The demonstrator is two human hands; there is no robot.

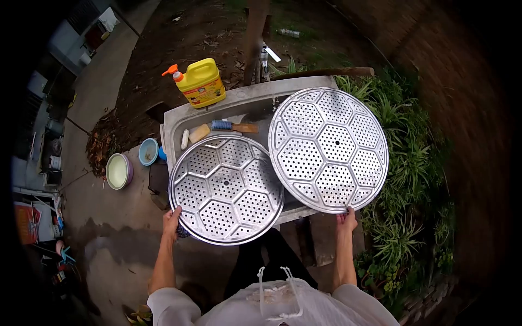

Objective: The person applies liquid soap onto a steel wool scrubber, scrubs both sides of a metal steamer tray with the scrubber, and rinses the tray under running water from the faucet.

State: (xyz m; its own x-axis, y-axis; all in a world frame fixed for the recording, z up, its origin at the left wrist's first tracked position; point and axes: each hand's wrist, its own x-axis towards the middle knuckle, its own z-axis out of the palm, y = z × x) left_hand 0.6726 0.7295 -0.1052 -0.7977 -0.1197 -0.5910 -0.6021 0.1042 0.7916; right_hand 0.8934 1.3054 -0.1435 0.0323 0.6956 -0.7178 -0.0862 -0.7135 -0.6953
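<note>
Two round perforated metal steamer trays with hexagon patterns are held over the sink. My left hand [171,223] grips the rim of the left steamer tray [225,190] at its lower left edge. Something dark blue and mesh-like [183,232] shows beside those fingers, partly hidden under the tray. My right hand [347,219] pinches the bottom edge of the right steamer tray [333,146], which is tilted and overlaps the left one's side. Behind the left tray, a brush with a wooden handle [244,127], a yellowish sponge [200,133] and a small white piece [185,139] lie in the sink.
The stone sink [272,87] has a tap [265,57] at its back. A yellow detergent jug [202,84] with an orange pump stands on the rim. Blue [148,151] and purple-white [118,171] basins sit at the left. Green plants [405,163] grow at the right.
</note>
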